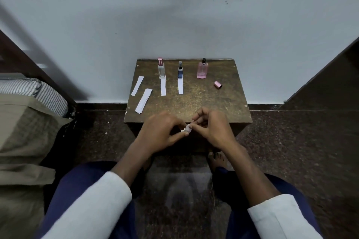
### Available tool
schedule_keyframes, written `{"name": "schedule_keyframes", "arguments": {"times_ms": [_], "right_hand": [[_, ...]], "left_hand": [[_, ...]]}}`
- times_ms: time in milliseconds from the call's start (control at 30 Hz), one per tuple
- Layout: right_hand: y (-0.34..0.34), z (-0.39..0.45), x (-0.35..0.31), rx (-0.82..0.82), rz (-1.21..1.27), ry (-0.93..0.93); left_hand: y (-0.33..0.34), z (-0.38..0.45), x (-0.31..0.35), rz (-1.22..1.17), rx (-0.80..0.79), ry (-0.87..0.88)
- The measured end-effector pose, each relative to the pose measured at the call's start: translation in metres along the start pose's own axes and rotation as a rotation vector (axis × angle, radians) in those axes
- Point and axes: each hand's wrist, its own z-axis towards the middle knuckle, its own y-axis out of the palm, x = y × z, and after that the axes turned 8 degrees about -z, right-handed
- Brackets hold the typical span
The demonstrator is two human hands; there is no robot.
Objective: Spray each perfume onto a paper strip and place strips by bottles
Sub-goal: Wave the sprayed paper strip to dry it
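Note:
Three perfume bottles stand in a row at the back of the small brown table (204, 103): a clear bottle with a pink cap (161, 68), a small dark blue bottle (180, 71) and an uncapped pink bottle (202, 70). One white strip (163, 87) lies in front of the clear bottle, another strip (180, 86) in front of the blue one. A pink cap (218, 84) lies to the right. At the table's near edge my left hand (161, 132) and my right hand (211, 128) both pinch a small curled paper strip (187, 128) between them.
Two spare paper strips, the far strip (137, 85) and the near strip (144, 100), lie at the table's left. A bed with striped bedding (29, 91) stands to the left. A dark panel (330, 75) rises on the right. The wall is right behind the table.

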Motion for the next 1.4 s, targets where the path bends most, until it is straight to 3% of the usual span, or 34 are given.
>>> {"name": "schedule_keyframes", "arguments": {"times_ms": [100,400,733,1067,1400], "right_hand": [[0.004,-0.007,0.001,-0.065,-0.017,-0.058],[0.013,-0.005,0.004,-0.035,0.018,-0.085],[0.011,0.003,-0.01,-0.255,0.312,-0.042],[0.003,0.0,-0.003,-0.18,0.508,0.013],[-0.008,0.004,0.001,-0.156,0.797,0.003]], "left_hand": [[0.001,-0.015,0.011,0.012,0.102,-0.123],[0.0,0.001,0.008,-0.023,0.055,-0.25],[-0.015,0.014,-0.011,-0.603,0.141,-0.353],[-0.014,0.011,-0.025,-0.559,0.253,-0.421],[-0.019,0.01,-0.018,-0.756,0.243,-0.496]]}}
